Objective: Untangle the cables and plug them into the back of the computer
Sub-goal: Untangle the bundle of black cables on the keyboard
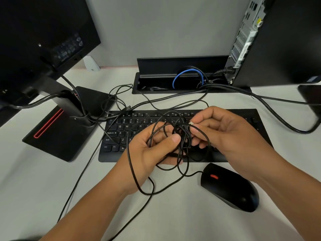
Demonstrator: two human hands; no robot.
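Left hand (156, 145) gripping cable tangle (180, 141) above keyboard (121, 134); right hand (224, 131) fingers pinching plug (191, 123), tip pointing left into knot. Computer (246, 40) ports lying far right, nearer right hand.

Both hands hold a knot of thin black cables (180, 141) above a black keyboard (132, 133) on the white worktop (52, 180). The left hand (152, 150) grips the loops; the right hand (225, 133) pinches a small plug (191, 123) at the tangle. A black mouse (229, 186) lies just right of the hands. The computer tower (278, 40) stands at the far right, its back ports showing.
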